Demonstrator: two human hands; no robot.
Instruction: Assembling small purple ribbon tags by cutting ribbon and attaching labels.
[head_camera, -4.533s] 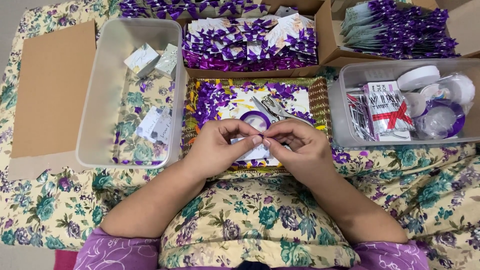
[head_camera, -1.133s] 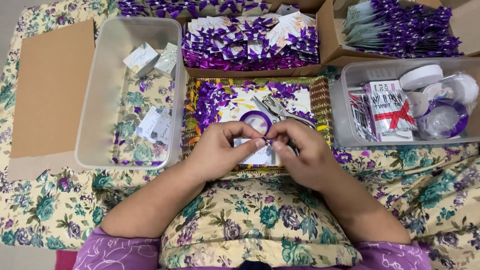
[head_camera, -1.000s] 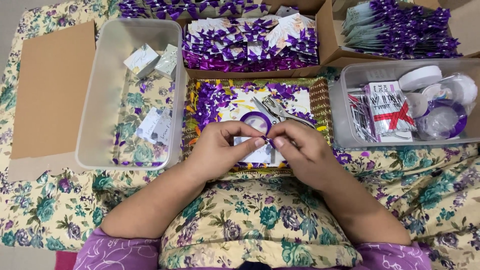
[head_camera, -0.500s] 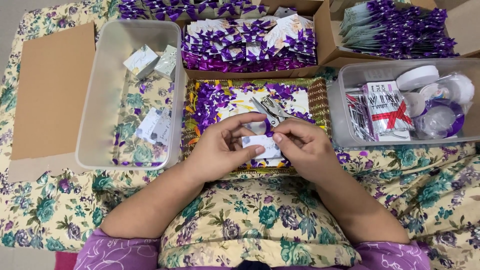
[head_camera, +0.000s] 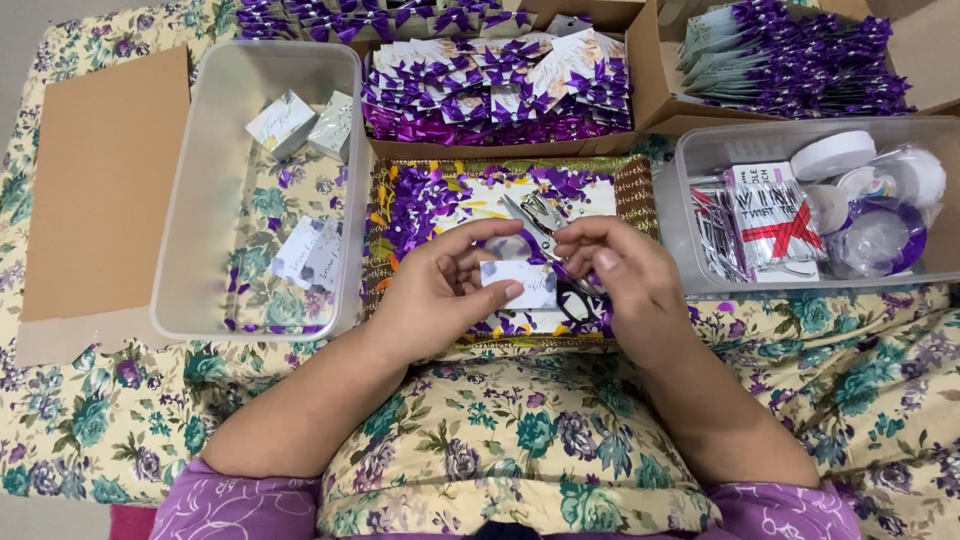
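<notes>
My left hand (head_camera: 437, 295) pinches a small white card with a purple pattern (head_camera: 520, 283) by its left side, thumb on top. My right hand (head_camera: 630, 285) is at the card's right edge, fingers curled, holding a bit of purple ribbon (head_camera: 562, 270) against it. Both hands hover over a shallow tray (head_camera: 640, 200) strewn with purple ribbon scraps. On that tray, just beyond my fingers, lie a metal hole punch (head_camera: 540, 215) and black-handled scissors (head_camera: 577, 300).
A clear plastic bin (head_camera: 200, 180) with small folded boxes stands at the left, beside a cardboard sheet (head_camera: 105, 180). Another clear bin (head_camera: 700, 160) at the right holds tape rolls and twist ties. Cardboard boxes of purple-bowed cards (head_camera: 500, 85) line the back.
The hands have drawn slightly apart and the card has turned flatter toward me; the purple ring of ribbon seen behind the fingers earlier is now mostly covered.
</notes>
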